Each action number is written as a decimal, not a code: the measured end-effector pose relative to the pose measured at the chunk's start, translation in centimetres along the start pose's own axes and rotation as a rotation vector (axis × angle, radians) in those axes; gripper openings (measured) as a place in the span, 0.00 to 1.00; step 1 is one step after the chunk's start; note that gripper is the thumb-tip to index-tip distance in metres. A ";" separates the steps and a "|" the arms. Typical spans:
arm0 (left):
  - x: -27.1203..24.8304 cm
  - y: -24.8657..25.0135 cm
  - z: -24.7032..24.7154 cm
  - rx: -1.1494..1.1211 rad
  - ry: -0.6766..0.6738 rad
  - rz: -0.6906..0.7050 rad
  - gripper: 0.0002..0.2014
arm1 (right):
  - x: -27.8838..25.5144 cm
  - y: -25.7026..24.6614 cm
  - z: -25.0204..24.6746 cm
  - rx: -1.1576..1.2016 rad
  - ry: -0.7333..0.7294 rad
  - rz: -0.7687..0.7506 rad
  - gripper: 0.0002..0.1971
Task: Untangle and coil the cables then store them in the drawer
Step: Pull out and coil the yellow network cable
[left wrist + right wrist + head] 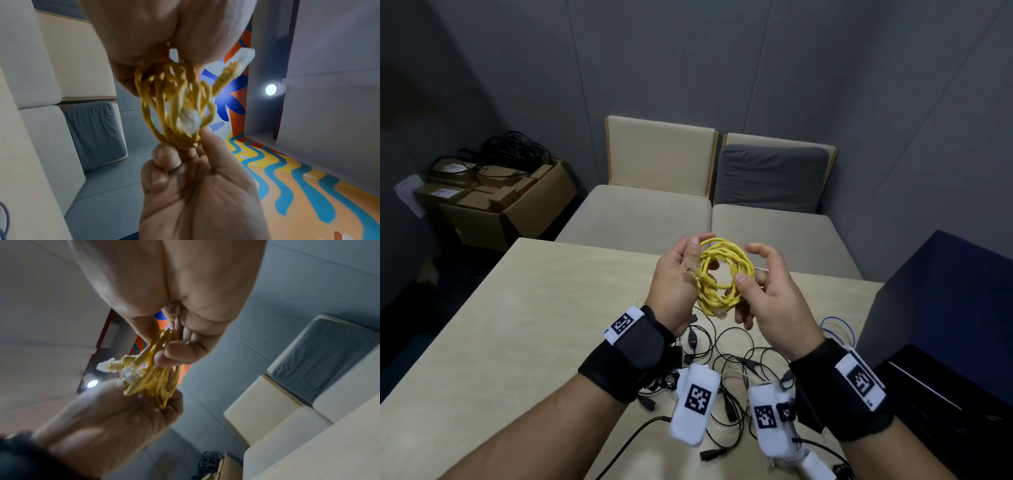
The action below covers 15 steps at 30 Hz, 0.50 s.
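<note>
Left hand (674, 281) grips the coiled yellow cable (736, 255) at its nine o'clock; right hand (763, 298) pinches its three o'clock, seemingly thumb against fingers, above black cables (746, 361).

The left hand (164, 32) holds the top of a yellow cable coil (164, 100). The right hand (197, 194) pinches its bottom. A clear plug (240, 58) sticks out sideways.
</note>
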State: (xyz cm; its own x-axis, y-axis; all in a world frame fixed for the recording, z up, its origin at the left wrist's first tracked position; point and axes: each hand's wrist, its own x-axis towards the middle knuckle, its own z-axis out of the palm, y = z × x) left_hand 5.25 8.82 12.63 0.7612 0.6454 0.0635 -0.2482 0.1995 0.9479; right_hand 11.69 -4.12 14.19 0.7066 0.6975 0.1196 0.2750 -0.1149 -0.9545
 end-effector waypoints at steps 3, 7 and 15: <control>-0.2 0.1 0.0 0.021 -0.037 0.015 0.13 | 0.3 -0.2 -0.9 -0.333 -0.036 -0.087 0.18; -0.2 0.1 0.1 0.129 -0.087 0.063 0.12 | 0.6 -1.4 -2.0 -0.499 -0.143 -0.283 0.24; -1.1 -1.1 0.8 0.338 -0.152 0.106 0.13 | 2.6 -3.1 -1.4 -0.129 -0.025 -0.236 0.08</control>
State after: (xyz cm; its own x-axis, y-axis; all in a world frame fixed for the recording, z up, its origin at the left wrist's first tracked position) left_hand 5.21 7.31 11.80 0.8282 0.5277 0.1885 -0.1382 -0.1337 0.9813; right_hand 13.57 -2.92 17.85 0.5972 0.7328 0.3263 0.5122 -0.0353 -0.8581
